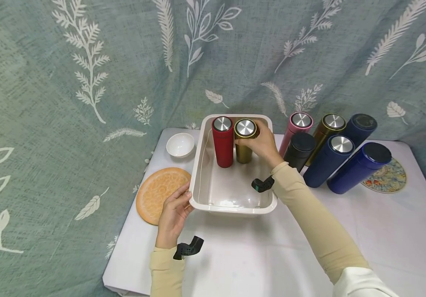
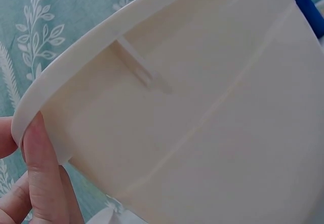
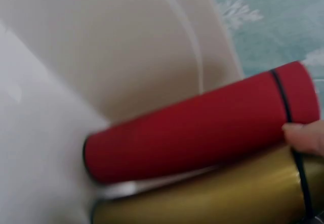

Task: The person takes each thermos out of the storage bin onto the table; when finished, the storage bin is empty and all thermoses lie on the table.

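1. Two flasks stand upright, touching, at the far end of the white bin [image 1: 198, 181]: the red flask [image 1: 223, 142] and the gold flask [image 1: 244, 142].
2. The right hand [image 1: 261, 144] grips the gold flask from its right side.
3. The left hand [image 1: 173, 212] pinches the bin's near-left rim.

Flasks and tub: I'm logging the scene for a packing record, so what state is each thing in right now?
White tub: upright on the table, left hand gripping its near-left rim.
Red flask: upright in the tub, capped.
Gold flask: upright beside the red one, right hand gripping it.
Six flasks outside: standing on the table, capped.
White bowl: upright, nothing visible inside.
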Demonstrator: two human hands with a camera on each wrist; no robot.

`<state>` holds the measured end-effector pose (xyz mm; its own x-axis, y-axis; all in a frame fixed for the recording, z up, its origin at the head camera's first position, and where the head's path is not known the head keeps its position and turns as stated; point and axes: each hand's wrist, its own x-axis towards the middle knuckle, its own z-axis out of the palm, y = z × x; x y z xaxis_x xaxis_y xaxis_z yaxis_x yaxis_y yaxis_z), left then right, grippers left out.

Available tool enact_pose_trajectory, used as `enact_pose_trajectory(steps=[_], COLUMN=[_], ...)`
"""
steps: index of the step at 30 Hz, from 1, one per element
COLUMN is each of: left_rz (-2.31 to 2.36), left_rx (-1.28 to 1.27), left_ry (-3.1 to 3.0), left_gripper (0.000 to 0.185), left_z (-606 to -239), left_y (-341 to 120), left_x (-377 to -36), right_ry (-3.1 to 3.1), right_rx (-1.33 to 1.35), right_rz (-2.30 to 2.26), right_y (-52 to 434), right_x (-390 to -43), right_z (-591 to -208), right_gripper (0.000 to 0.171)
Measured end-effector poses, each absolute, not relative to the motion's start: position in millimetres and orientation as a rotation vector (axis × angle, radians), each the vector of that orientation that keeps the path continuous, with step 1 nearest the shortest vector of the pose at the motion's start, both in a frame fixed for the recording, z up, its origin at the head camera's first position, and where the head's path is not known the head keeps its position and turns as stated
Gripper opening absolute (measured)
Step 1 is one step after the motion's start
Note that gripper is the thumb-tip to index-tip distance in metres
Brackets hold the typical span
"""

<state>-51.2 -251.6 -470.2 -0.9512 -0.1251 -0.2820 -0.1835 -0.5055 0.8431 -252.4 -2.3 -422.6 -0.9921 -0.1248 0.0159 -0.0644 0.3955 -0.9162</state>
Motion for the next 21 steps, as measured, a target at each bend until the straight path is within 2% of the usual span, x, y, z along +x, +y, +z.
enact_pose_trajectory(steps=[9,21], left_rz=[2.650,2.647], left_rx=[-0.492,-0.490], left_ry=[1.531,1.524], left_gripper=[0.031,0.033], left_z=[-470,-470], left_y=[-252,-252], left_x=[-51,-51], right_ry=[2.508,2.471], right_rx=[-0.093,-0.085], right_rz=[-1.806,-1.851], right_y=[-1,2], right_x=[-245,-229], right_z=[-421,-420], right_gripper=[0.076,0.072])
